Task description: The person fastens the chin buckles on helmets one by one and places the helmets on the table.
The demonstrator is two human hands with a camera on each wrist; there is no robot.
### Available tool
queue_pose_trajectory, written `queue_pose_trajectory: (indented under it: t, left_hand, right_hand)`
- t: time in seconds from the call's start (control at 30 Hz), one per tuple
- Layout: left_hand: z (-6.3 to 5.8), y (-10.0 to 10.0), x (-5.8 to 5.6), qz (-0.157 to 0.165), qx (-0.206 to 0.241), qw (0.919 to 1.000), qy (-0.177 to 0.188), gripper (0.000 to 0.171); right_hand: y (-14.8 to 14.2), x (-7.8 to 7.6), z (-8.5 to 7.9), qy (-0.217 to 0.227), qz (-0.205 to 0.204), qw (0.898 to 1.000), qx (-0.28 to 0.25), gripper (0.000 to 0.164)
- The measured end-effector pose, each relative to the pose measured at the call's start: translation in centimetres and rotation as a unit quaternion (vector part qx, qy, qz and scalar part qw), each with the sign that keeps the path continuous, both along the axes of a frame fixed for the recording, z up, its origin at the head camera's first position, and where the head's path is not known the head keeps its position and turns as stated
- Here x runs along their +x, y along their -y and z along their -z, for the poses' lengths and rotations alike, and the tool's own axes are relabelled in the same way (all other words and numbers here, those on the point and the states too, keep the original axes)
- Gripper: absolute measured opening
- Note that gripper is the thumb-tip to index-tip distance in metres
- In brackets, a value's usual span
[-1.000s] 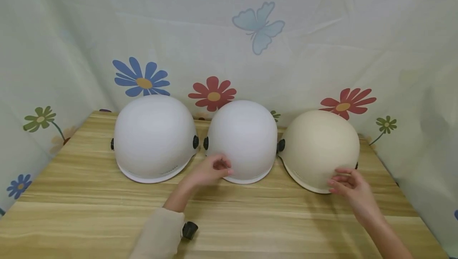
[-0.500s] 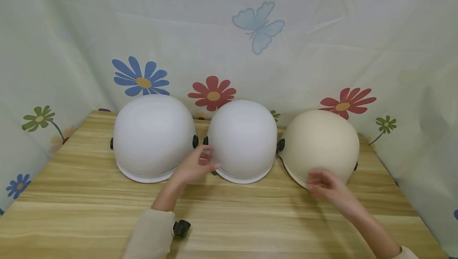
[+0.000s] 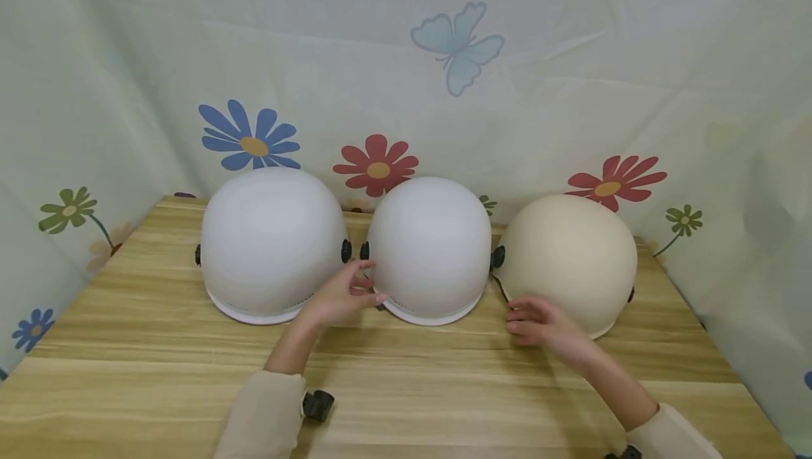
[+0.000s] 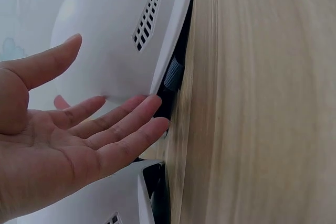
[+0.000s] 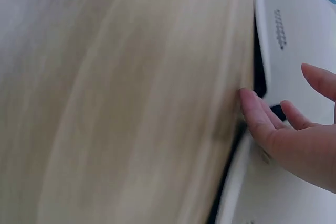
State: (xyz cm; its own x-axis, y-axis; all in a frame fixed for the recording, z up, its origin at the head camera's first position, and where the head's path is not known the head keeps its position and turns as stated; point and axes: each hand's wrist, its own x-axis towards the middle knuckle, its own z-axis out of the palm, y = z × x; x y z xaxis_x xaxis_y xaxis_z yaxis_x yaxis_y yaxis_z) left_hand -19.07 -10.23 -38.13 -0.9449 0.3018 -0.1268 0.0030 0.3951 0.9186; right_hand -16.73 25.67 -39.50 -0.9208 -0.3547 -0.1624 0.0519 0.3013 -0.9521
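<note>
Three helmets stand in a row on the wooden table: a white helmet [image 3: 273, 233] at left, a smaller white helmet [image 3: 434, 247] in the middle and a cream helmet [image 3: 571, 254] at right. My left hand [image 3: 342, 297] is at the gap between the two white ones, its fingertips right at the lower left edge of the middle helmet. In the left wrist view its fingers [image 4: 131, 124] are extended, beside a dark strap [image 4: 174, 74] under the rim. My right hand [image 3: 548, 328] is in front of the cream helmet's left lower rim, fingers slightly bent and holding nothing.
The wooden table [image 3: 406, 402] spreads out in front of the helmets. A pale curtain [image 3: 317, 64] with printed flowers and a butterfly hangs close behind them. Black round fittings [image 3: 497, 257] stick out at the helmets' sides, nearly bridging the gaps. A black device [image 3: 318, 405] is at the left cuff.
My right hand has swept left across the front of the cream helmet, from its right side to its left rim. My left hand has moved left from the middle helmet's front to its left edge.
</note>
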Motion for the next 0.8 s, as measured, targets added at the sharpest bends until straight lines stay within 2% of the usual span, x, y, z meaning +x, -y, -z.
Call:
queue_pose_trajectory:
  t: [0.3,0.47,0.6,0.8]
  left_hand:
    - [0.5,0.3,-0.2,0.009,0.011,0.9999,0.008,0.064]
    - [0.4,0.3,-0.1,0.012,0.020,0.9997,0.012,0.064]
    - [0.4,0.2,0.0,0.016,0.027,0.9994,0.013,0.066]
    - [0.3,0.2,0.0,0.017,0.023,0.9995,0.016,0.068]
  right_hand:
    - [2.0,-1.4,0.6,0.032,-0.001,0.999,-0.034,0.053]
    - [2.8,-2.3,0.9,0.049,0.017,0.997,-0.056,0.054]
    - [3.2,-2.6,1.1,0.051,0.030,0.996,-0.067,0.053]
    - [3.4,-2.8,1.2,0.051,0.028,0.996,-0.074,0.054]
